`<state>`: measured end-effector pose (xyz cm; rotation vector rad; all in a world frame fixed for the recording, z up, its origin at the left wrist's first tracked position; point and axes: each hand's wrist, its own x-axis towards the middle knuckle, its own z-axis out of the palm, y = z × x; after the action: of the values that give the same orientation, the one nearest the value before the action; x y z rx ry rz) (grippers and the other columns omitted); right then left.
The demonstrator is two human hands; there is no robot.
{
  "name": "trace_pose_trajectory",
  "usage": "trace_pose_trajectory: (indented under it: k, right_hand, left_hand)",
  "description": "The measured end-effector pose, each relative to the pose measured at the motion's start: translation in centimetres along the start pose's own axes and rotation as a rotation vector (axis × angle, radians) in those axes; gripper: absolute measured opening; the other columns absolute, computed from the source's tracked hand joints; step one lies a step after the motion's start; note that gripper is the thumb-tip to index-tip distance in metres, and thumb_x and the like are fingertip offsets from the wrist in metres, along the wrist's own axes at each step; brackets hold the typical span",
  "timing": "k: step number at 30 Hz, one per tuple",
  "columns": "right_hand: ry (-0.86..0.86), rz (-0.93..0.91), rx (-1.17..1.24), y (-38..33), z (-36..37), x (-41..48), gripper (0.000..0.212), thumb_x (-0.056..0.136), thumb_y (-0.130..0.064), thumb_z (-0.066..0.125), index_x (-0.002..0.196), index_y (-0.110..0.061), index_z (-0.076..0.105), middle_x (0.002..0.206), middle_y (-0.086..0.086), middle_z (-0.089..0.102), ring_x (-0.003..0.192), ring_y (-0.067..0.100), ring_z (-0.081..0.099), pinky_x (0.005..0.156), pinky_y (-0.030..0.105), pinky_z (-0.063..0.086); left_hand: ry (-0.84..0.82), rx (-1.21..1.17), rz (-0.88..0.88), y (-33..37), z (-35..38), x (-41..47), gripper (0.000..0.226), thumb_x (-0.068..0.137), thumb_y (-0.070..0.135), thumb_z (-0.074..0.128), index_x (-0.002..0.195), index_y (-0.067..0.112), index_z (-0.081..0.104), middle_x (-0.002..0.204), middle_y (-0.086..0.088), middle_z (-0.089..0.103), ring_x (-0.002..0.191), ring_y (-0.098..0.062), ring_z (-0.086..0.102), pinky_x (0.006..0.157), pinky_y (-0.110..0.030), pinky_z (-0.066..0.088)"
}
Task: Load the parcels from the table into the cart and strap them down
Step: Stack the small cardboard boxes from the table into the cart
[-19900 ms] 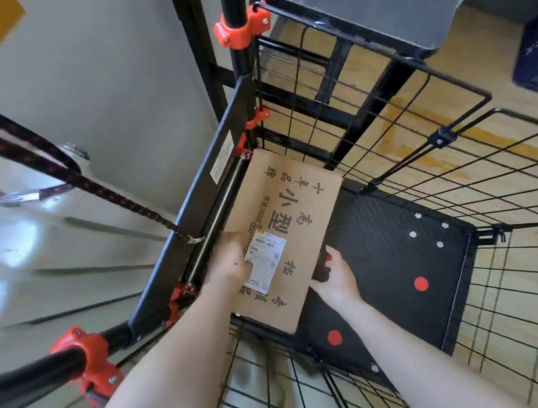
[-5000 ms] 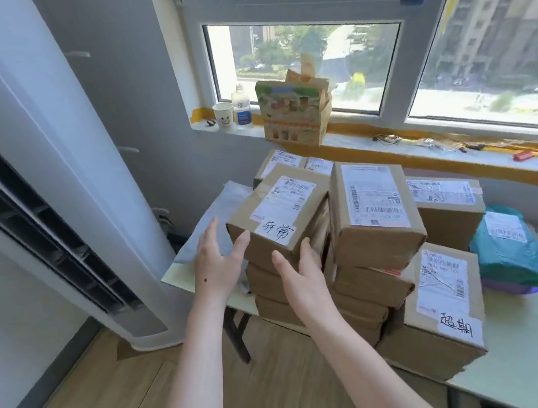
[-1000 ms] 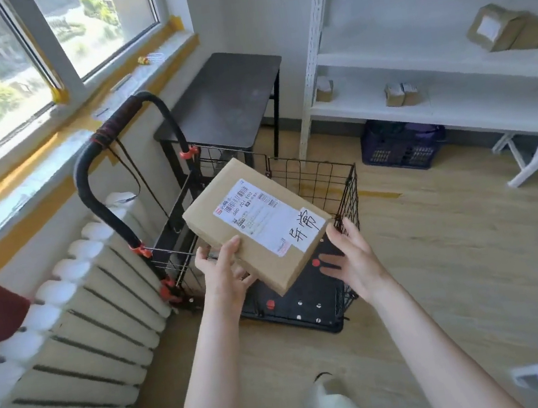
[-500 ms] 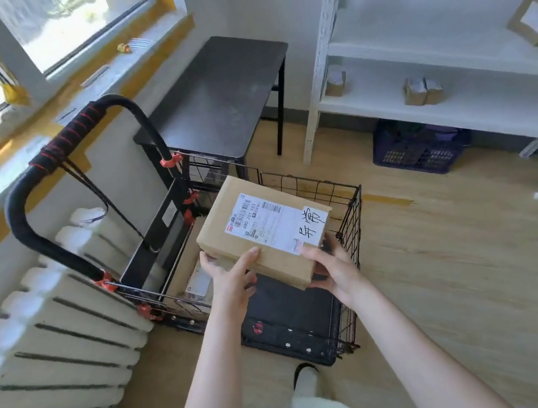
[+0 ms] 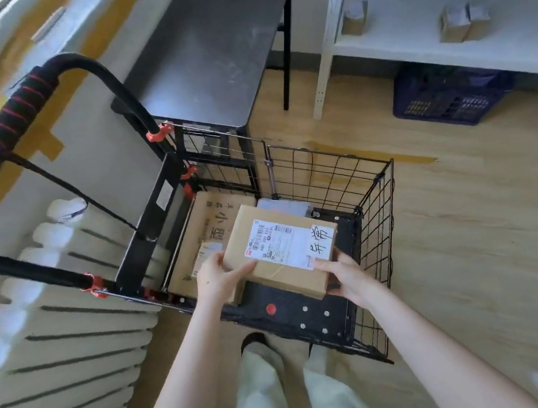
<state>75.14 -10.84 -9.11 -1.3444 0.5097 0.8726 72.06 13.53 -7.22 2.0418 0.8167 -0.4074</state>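
Brown cardboard parcel with white label [image 5: 281, 254]: left hand [image 5: 219, 280] and right hand [image 5: 349, 279] are gripping its near corners over black wire-mesh cart [image 5: 297, 315].

The left hand [image 5: 217, 278] and right hand [image 5: 348, 277] gripped a brown cardboard parcel with a white label [image 5: 281, 249]. It hung inside the black wire-mesh cart [image 5: 374, 213], above a flat printed cardboard box [image 5: 205, 230].

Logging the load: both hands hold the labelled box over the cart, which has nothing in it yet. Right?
No. The head view shows a flat box already lying in the cart. The left hand and right hand do hold the labelled box over it.
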Motion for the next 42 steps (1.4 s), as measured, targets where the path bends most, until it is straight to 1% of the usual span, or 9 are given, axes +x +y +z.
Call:
trace_pose_trajectory:
  k: [8, 12, 15, 19, 26, 31, 35, 38, 42]
  right_hand:
    - [0.187, 0.067, 0.059, 3.7, -0.9, 8.3, 0.038, 0.093, -0.025, 0.062, 0.13, -0.022, 0.051, 0.109, -0.004, 0.066, 0.096, 0.013, 0.061, 0.081, 0.038, 0.052]
    - [0.204, 0.105, 0.0, 6.2, -1.7, 12.6, 0.028, 0.097, -0.024, 0.057, 0.125, -0.022, 0.055, 0.118, 0.001, 0.066, 0.106, 0.02, 0.062, 0.098, 0.046, 0.047]
    - [0.215, 0.13, -0.102, 8.6, -2.5, 16.8, 0.024, 0.099, -0.024, 0.052, 0.124, -0.024, 0.054, 0.124, 0.002, 0.064, 0.113, 0.023, 0.059, 0.105, 0.05, 0.042]
    - [0.258, 0.156, -0.092, 12.1, -2.8, 21.8, 0.027, 0.101, -0.025, 0.048, 0.128, -0.023, 0.052, 0.126, -0.002, 0.062, 0.113, 0.02, 0.059, 0.1, 0.043, 0.045]
    - [0.292, 0.139, -0.108, 14.8, -2.7, 27.7, 0.033, 0.099, -0.018, 0.047, 0.131, -0.023, 0.053, 0.127, 0.0, 0.062, 0.114, 0.022, 0.059, 0.104, 0.044, 0.045]
    - [0.301, 0.142, -0.098, 15.9, -2.4, 30.5, 0.042, 0.097, -0.016, 0.05, 0.138, -0.024, 0.049, 0.129, -0.002, 0.061, 0.118, 0.022, 0.057, 0.105, 0.048, 0.043]
    - [0.364, 0.145, -0.078, 16.1, -2.0, 31.6, 0.035, 0.098, -0.017, 0.047, 0.132, -0.02, 0.054, 0.126, -0.001, 0.063, 0.115, 0.021, 0.058, 0.104, 0.045, 0.044]
    - [0.399, 0.15, -0.066, 16.3, -1.8, 32.2, 0.032, 0.1, -0.021, 0.045, 0.131, -0.018, 0.055, 0.124, 0.0, 0.063, 0.113, 0.021, 0.059, 0.102, 0.043, 0.046]
    - [0.439, 0.138, -0.109, 16.5, -1.8, 32.9, 0.032, 0.101, -0.024, 0.043, 0.129, -0.019, 0.057, 0.122, -0.002, 0.063, 0.112, 0.02, 0.058, 0.1, 0.039, 0.046]
  left_hand:
    - [-0.242, 0.264, 0.038, -1.7, 2.8, 8.8, 0.064, 0.073, 0.038, 0.081, 0.124, 0.006, 0.059, 0.119, -0.005, 0.064, 0.106, -0.019, 0.058, 0.088, -0.027, 0.045]
    - [-0.302, 0.398, -0.034, -3.9, 4.5, 12.9, 0.042, 0.078, 0.036, 0.077, 0.105, 0.005, 0.068, 0.096, -0.002, 0.065, 0.085, -0.015, 0.055, 0.07, -0.022, 0.04]
    - [-0.321, 0.46, -0.07, -5.7, 7.0, 15.8, 0.027, 0.088, 0.025, 0.067, 0.083, -0.001, 0.067, 0.073, -0.008, 0.06, 0.078, -0.027, 0.057, 0.06, -0.024, 0.041]
    - [-0.294, 0.482, -0.074, -8.4, 10.7, 20.0, 0.029, 0.091, 0.022, 0.062, 0.091, -0.007, 0.068, 0.101, -0.025, 0.067, 0.096, -0.037, 0.063, 0.077, -0.037, 0.049]
    - [-0.167, 0.556, -0.044, -12.4, 13.6, 23.9, 0.019, 0.093, 0.027, 0.057, 0.098, 0.013, 0.068, 0.103, -0.012, 0.066, 0.094, -0.03, 0.062, 0.077, -0.034, 0.05]
    - [-0.115, 0.615, 0.022, -13.9, 14.8, 25.7, 0.038, 0.091, 0.002, 0.05, 0.126, 0.014, 0.059, 0.118, -0.01, 0.063, 0.106, -0.031, 0.058, 0.085, -0.035, 0.047]
    - [-0.147, 0.68, 0.074, -14.6, 15.4, 26.4, 0.032, 0.093, 0.01, 0.051, 0.125, 0.008, 0.058, 0.123, -0.011, 0.053, 0.105, -0.032, 0.054, 0.086, -0.036, 0.045]
    - [-0.159, 0.678, 0.142, -14.2, 15.9, 26.4, 0.04, 0.095, 0.022, 0.053, 0.133, 0.011, 0.047, 0.121, -0.011, 0.053, 0.103, -0.034, 0.055, 0.081, -0.038, 0.045]
    - [-0.172, 0.647, 0.21, -13.7, 16.5, 26.8, 0.075, 0.095, 0.018, 0.049, 0.152, 0.036, 0.002, 0.112, -0.003, 0.043, 0.087, -0.034, 0.059, 0.073, -0.04, 0.049]
